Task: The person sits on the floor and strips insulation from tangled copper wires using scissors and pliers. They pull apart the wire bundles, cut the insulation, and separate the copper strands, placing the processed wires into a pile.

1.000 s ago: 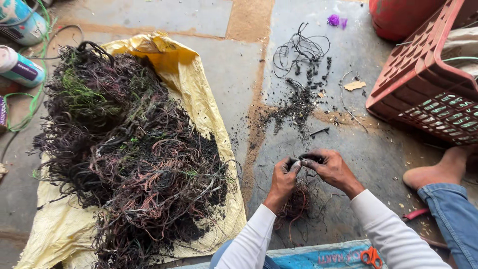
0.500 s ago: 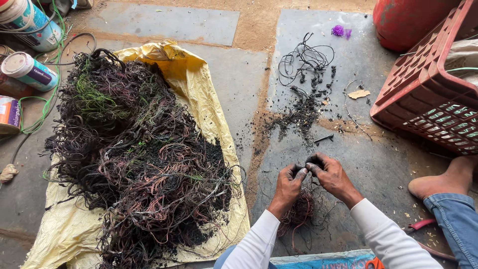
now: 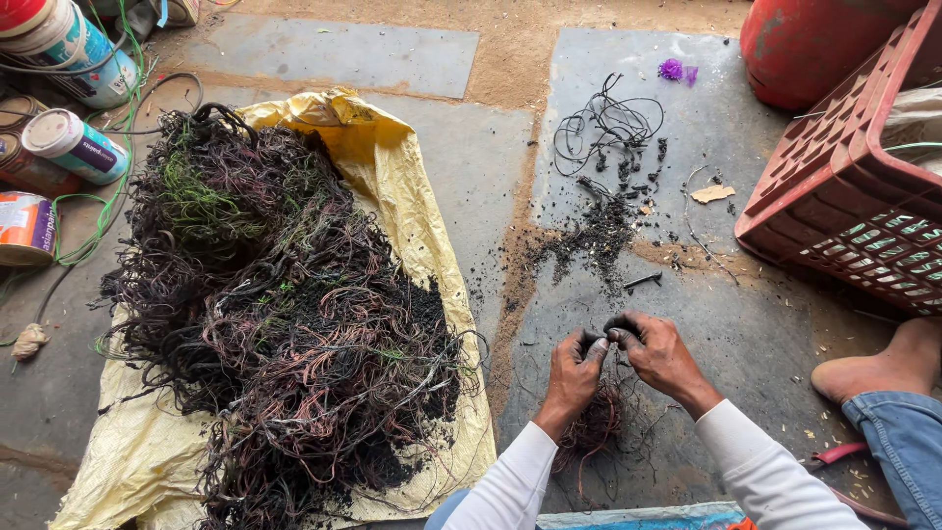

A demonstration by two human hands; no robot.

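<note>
Pinching a short blackened piece of wire point(image 3: 601, 337) between closed fingertips, the left hand point(image 3: 572, 373) and right hand point(image 3: 659, 351) are meeting at lower centre of the frame, above a small reddish copper wire bundle point(image 3: 595, 424). Filling the left half, a large tangled heap of burnt dark wires point(image 3: 270, 314) is lying on a yellow plastic sack point(image 3: 392, 167), while a red plastic crate point(image 3: 844, 177) is sitting at upper right.

Premises: an informal scrap-wire recovery yard at ground level. Evidence: a large heap of burnt, tangled copper wire point(image 3: 265, 324) on a yellow plastic sack point(image 3: 392, 167), a sooty, sandy concrete slab floor point(image 3: 343, 59), used paint tins point(image 3: 74, 145), and a red plastic crate point(image 3: 834, 186).
</note>
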